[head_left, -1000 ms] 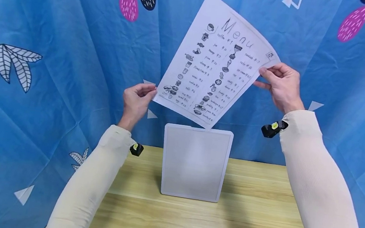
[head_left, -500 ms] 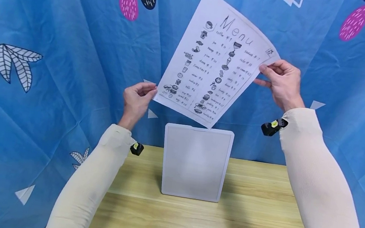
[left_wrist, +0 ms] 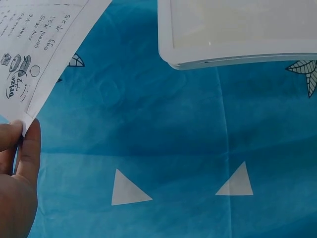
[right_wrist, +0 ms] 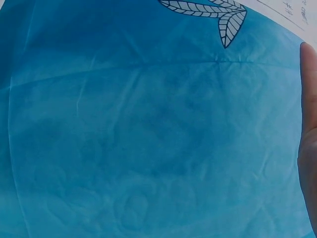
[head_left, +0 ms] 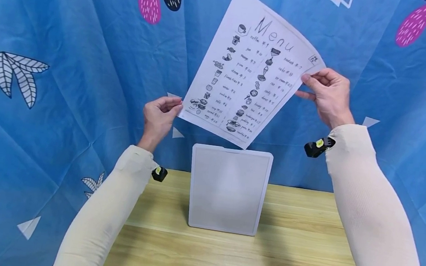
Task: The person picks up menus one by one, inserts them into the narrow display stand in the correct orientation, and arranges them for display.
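A white paper menu [head_left: 239, 78] with handwritten words and small drawings is held up, tilted, in the head view. My left hand [head_left: 158, 119] pinches its lower left corner between thumb and fingers; the left wrist view shows the same hand [left_wrist: 20, 168] gripping the corner. On the other side, my right hand [head_left: 331, 96] pinches the right edge near the upper corner, and the sheet bends slightly there. In the right wrist view only part of that hand [right_wrist: 309, 119] shows. Below the menu, a pale, framed rectangular panel [head_left: 227, 192] stands upright on the table.
The wood-grain table [head_left: 217, 262] meets a blue patterned curtain [head_left: 99, 48] behind it. The menu's bottom right corner hangs at the panel's top edge; whether they touch I cannot tell. Black wrist cameras sit at both cuffs.
The menu's upper part has shifted slightly left and up, with my right hand rising a little. My left hand keeps almost the same place, and the panel has not moved.
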Tool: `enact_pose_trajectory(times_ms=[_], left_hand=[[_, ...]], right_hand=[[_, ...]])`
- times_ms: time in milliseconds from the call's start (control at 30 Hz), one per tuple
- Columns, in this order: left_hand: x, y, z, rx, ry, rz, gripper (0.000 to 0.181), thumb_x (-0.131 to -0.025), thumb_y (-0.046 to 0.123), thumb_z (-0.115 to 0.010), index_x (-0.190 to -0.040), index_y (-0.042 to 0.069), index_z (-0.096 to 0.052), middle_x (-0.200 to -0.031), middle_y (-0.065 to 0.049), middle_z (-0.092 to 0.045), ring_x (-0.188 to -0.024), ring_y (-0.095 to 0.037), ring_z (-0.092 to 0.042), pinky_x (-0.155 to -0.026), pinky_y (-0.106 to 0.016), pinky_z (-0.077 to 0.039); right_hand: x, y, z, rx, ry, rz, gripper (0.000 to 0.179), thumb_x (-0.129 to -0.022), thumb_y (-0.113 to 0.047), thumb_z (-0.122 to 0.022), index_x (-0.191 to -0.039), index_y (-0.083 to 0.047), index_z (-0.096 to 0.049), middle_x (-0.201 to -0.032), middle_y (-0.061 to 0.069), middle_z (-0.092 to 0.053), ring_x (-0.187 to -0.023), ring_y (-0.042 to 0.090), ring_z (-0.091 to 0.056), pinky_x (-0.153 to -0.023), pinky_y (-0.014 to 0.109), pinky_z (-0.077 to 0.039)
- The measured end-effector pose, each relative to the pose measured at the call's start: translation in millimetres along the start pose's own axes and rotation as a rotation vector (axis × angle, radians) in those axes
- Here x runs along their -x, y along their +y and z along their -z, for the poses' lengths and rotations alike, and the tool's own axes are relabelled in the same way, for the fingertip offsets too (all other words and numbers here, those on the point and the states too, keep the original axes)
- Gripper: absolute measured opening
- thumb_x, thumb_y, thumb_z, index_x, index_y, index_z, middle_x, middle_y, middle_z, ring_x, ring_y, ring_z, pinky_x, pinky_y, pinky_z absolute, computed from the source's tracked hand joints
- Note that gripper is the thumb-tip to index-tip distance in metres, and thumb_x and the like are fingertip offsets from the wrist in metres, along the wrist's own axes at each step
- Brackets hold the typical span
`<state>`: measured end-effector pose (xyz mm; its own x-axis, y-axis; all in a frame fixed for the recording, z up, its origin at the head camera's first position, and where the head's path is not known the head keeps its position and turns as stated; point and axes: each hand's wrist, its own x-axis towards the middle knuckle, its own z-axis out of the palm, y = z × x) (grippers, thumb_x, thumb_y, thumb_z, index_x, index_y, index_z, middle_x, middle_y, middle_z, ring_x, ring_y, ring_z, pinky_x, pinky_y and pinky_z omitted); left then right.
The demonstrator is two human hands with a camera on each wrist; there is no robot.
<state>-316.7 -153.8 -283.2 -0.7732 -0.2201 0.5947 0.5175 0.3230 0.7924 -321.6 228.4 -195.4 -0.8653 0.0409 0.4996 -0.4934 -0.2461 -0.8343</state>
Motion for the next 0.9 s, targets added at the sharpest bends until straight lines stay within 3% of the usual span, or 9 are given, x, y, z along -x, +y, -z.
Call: enact_pose_trajectory(times_ms=[500,900], left_hand=[[0.9,-0.9,-0.9,-0.022,-0.01,0.035,0.022,-0.092,0.008,-0.073,-0.112,-0.001,-0.074,-0.108,-0.015,-0.073,-0.095,-0.023,-0.07,-0.087,-0.028,-0.056],[10.6,-6.5,-4.9,-0.026,-0.047,0.078,0.022,-0.092,0.01,-0.073,-0.112,0.0,-0.074,-0.108,-0.014,-0.073,-0.094,-0.023,-0.069,-0.086,-0.03,-0.057]], right_hand=[[0.2,-2.4,1.5,0.026,0.008,-0.035,0.034,-0.082,-0.006,-0.08,-0.113,0.002,-0.072,-0.109,0.01,-0.073,-0.098,0.022,-0.071,-0.072,0.033,-0.058],[3.3,-4.5,3.1,0.048,0.041,-0.069,0.031,-0.081,-0.008,-0.081,-0.109,0.001,-0.072,-0.106,0.011,-0.072,-0.096,0.022,-0.071,-0.069,0.03,-0.059]])
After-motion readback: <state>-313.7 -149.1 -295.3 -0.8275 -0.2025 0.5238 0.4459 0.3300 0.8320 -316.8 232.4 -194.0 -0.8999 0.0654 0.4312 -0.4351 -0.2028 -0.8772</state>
